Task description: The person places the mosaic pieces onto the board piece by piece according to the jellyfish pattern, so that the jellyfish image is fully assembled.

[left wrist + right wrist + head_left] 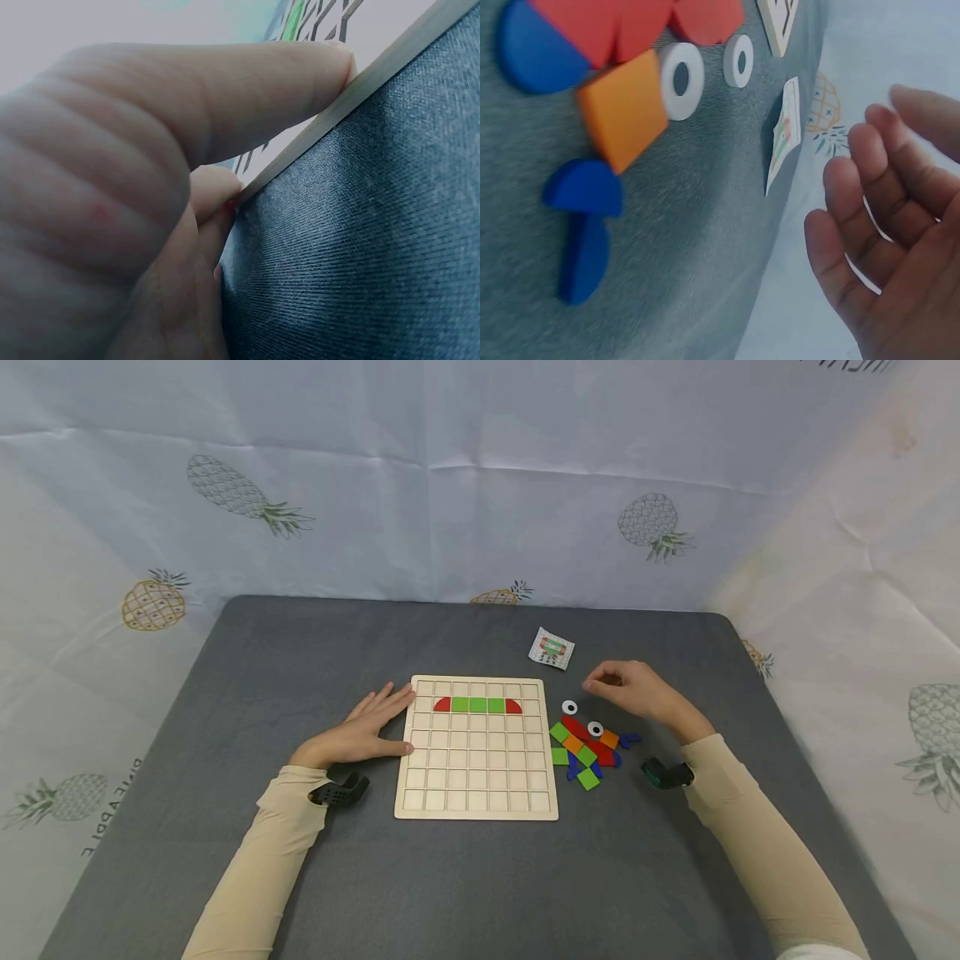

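My left hand (pixel 365 729) rests at the left edge of a pale wooden grid board (pixel 476 810), fingers spread. Its thumb (pixel 300 71) touches the board's rim in the left wrist view. Near the top of the grid lies a row of three green squares (pixel 477 705) between two red rounded corner pieces (pixel 442 704). My right hand (pixel 633 689) hovers above the table, its fingers loosely bent and nothing seen in them. Below it are two white rings (pixel 570 707) with dark centres, an orange square (pixel 622 112) and blue rounded pieces (pixel 585 191).
Right of the board lies a loose heap of red pieces (pixel 600 753), green squares (pixel 588 778) and blue pieces, some overlapping. A small printed card (pixel 552 648) with a coloured figure sits behind them. Grey cloth covers the table (pixel 300 877); a pineapple-print curtain (pixel 450 527) hangs behind.
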Tool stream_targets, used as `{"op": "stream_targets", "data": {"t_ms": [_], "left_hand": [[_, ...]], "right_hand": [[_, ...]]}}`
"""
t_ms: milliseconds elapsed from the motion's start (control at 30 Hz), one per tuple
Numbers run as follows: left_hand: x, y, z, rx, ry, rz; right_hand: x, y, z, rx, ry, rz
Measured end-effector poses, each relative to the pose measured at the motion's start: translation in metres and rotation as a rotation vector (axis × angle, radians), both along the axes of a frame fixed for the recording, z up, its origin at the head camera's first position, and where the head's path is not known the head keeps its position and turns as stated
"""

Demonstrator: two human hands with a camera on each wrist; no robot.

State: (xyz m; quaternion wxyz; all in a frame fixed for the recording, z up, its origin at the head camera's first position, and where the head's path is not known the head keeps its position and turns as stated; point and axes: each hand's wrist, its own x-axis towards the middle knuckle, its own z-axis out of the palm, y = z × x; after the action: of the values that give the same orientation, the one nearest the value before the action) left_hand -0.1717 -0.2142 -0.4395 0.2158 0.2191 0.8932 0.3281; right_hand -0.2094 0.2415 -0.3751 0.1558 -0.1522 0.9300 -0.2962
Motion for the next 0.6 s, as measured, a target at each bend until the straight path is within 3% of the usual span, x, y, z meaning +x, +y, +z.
{"op": "stream_targets", "data": {"t_ms": [300, 600], "left_hand": [[0.0, -0.001, 0.0, 0.0, -0.005, -0.002], [0.0, -0.001, 0.001, -0.003, -0.014, 0.007]], "right_hand": [[0.026, 0.014, -0.011, 0.092, 0.076, -0.016], [0.042, 0.022, -0.027, 0.112, 0.053, -0.011]]}}
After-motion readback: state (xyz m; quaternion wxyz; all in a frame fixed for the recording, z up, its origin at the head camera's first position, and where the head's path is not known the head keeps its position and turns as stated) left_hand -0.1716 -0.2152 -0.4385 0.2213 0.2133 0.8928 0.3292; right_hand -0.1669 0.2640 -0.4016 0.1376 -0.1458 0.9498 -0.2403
